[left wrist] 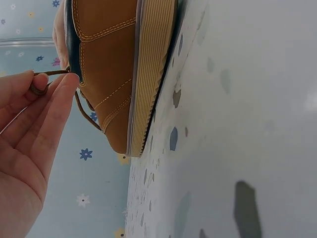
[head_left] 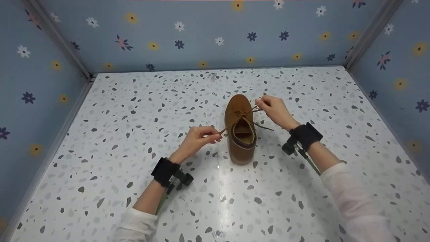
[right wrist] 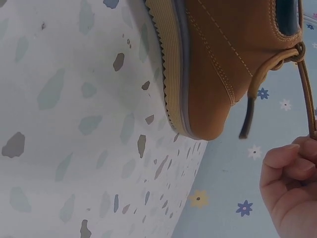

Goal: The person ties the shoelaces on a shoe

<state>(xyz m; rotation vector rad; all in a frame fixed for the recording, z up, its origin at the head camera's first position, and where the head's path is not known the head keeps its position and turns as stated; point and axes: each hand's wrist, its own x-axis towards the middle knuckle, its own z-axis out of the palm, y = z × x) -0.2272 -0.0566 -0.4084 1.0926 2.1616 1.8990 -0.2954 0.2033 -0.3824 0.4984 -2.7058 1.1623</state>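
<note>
A brown lace-up shoe [head_left: 242, 157] stands upright on the speckled surface, toe pointing away. To its left, my left hand [head_left: 198, 138] pinches a brown shoelace [left wrist: 54, 73] between thumb and fingers, and the lace runs taut toward the shoe's throat. On the other side, beside the toe, my right hand [head_left: 276, 110] grips a doubled strand of lace [right wrist: 307, 94] with curled fingers. Both strands meet at a small knot [right wrist: 298, 51] over the tongue. A free lace end [head_left: 264, 127] with a dark tip hangs off the shoe's right side.
The white speckled tabletop [head_left: 134, 111] spreads around the shoe. Blue flowered panels [head_left: 201, 33] stand at the back and both sides, joined by grey metal corner posts [head_left: 369, 33]. Each wrist wears a black strap [head_left: 305, 136] with a small camera.
</note>
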